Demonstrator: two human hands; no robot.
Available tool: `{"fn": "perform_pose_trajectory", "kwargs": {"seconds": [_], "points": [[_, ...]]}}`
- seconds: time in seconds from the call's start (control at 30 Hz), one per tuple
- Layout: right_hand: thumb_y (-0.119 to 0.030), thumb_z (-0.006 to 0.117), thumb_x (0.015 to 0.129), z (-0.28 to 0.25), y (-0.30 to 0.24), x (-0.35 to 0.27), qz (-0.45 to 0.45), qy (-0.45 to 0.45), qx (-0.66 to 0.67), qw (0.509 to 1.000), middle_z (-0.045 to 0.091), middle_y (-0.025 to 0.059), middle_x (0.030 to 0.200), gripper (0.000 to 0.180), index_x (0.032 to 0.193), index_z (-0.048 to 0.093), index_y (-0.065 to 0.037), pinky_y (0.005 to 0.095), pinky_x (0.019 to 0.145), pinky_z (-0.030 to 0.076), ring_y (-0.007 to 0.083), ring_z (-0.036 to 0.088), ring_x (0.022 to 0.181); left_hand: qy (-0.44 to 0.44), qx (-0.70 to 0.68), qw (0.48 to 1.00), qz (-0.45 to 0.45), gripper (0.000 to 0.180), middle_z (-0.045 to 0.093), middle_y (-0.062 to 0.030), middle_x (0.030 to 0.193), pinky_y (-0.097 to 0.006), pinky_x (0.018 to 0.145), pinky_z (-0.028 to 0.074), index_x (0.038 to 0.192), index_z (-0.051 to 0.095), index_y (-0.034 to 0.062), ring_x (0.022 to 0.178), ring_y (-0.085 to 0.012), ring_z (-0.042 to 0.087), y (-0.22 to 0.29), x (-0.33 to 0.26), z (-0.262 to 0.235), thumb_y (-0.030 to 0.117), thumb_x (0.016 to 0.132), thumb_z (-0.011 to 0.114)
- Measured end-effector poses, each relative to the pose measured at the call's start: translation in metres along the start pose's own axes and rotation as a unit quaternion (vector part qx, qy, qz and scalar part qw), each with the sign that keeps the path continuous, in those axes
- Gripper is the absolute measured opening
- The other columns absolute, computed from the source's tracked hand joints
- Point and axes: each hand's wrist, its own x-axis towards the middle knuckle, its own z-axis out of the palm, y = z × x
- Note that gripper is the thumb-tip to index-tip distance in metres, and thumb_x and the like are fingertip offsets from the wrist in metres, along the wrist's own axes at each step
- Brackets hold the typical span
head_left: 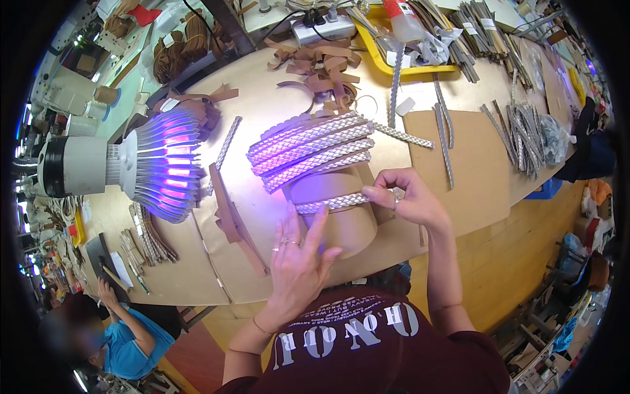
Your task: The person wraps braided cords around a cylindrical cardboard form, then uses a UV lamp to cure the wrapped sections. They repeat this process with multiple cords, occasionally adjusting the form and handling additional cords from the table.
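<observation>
In the head view, a person has both hands on one silver braid [338, 203]. It lies across the near part of a round tan block [351, 233], in the middle of the scene, on a big light brown table [174, 246]. The right hand [417, 203] pinches the right end of the braid, thumb and finger together on it. The left hand [295, 259] has its fingers spread apart. Its fingertips touch the braid near the left end, and the thumb sticks out to the right. The two hands are apart, with some braid between them.

Just past this braid, a row of silver braids [315, 150] lies side by side over the far part of the block. One loose braid [407, 134] pokes out to the right of the row.

On the left is a big lamp [164, 164] with a purple glow. Long brown strips [228, 217] lie between the lamp and the block. Curly brown scraps [331, 75] sit on the far side. Far and to the right is a yellow tray [430, 69]. A flat brown board [479, 164] lies on the right. Near and to the left, another person in a blue shirt [134, 345] is by the table.
</observation>
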Motion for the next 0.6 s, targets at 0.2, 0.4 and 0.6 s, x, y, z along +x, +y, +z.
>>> {"fn": "perform_pose_trajectory", "kwargs": {"seconds": [0.2,0.4,0.6], "points": [[-0.022,0.076,0.083,0.020,-0.025,-0.003,0.028,0.014,-0.078,0.996,0.054,-0.0020,0.059,0.029,0.068,0.063,-0.001,0.0253,0.054,0.037,0.0051,0.046,0.060,0.058,0.013,0.998,-0.015,0.060,0.017,-0.0331,0.153,-0.058,0.113,0.018,0.143,0.043,0.0089,0.143,-0.0454,0.021,0.005,-0.008,-0.008,0.032,0.091,0.063],[-0.031,0.075,0.080,0.024,-0.030,-0.003,-0.001,0.063,-0.162,0.985,0.056,0.0114,0.054,0.032,0.073,0.067,-0.001,0.0328,0.049,0.040,0.0191,0.053,0.047,0.020,-0.062,0.998,0.019,0.062,0.016,-0.0349,0.152,-0.058,0.112,0.020,0.142,0.043,0.0062,0.143,-0.0463,0.019,0.004,-0.006,0.003,0.034,0.091,0.064],[-0.031,0.074,0.080,0.028,-0.043,-0.005,-0.010,0.091,-0.215,0.972,0.057,0.0121,0.054,0.031,0.072,0.066,-0.002,0.0348,0.049,0.042,0.0241,0.056,0.047,0.043,-0.084,0.995,0.036,0.065,0.022,-0.0387,0.148,-0.060,0.108,0.028,0.141,0.046,0.0070,0.137,-0.0514,0.028,0.004,-0.003,0.014,0.036,0.087,0.069]]}}
